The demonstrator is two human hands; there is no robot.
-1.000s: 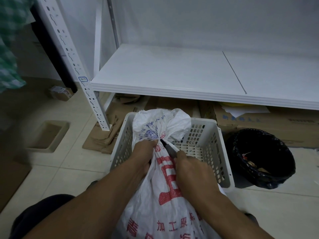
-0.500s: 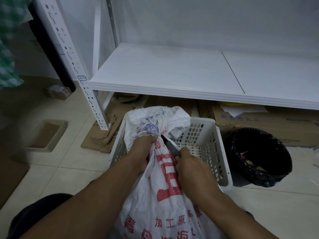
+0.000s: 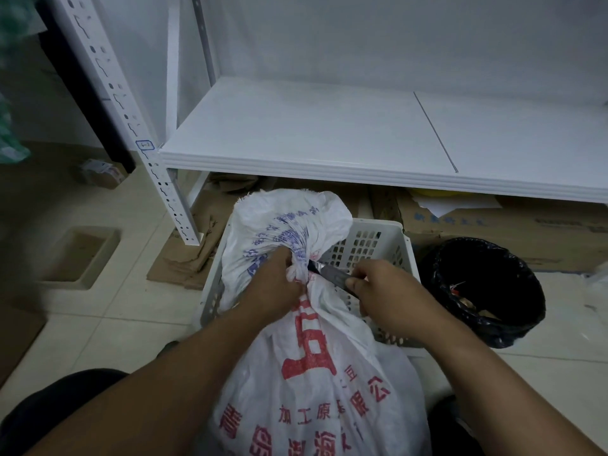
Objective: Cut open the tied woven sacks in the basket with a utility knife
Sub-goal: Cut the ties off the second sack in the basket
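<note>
A white woven sack (image 3: 316,383) with red and blue print leans out of a white perforated basket (image 3: 378,245) toward me. Its neck is bunched and knotted (image 3: 297,274). My left hand (image 3: 273,284) grips the sack just below the knot. My right hand (image 3: 385,291) holds a grey utility knife (image 3: 332,274), whose blade tip touches the right side of the tied neck. The loose top of the sack (image 3: 289,218) fans out above the knot and hides the basket's left side.
A white metal shelf (image 3: 329,136) juts out just behind the basket, with its upright post (image 3: 158,179) at left. A bin lined with a black bag (image 3: 483,291) stands right of the basket. Flattened cardboard (image 3: 197,251) and boxes lie under the shelf.
My right hand has drawn back to the right, so the knife now lies nearly level against the knot. The sack top has risen and spread. My left hand keeps its grip.
</note>
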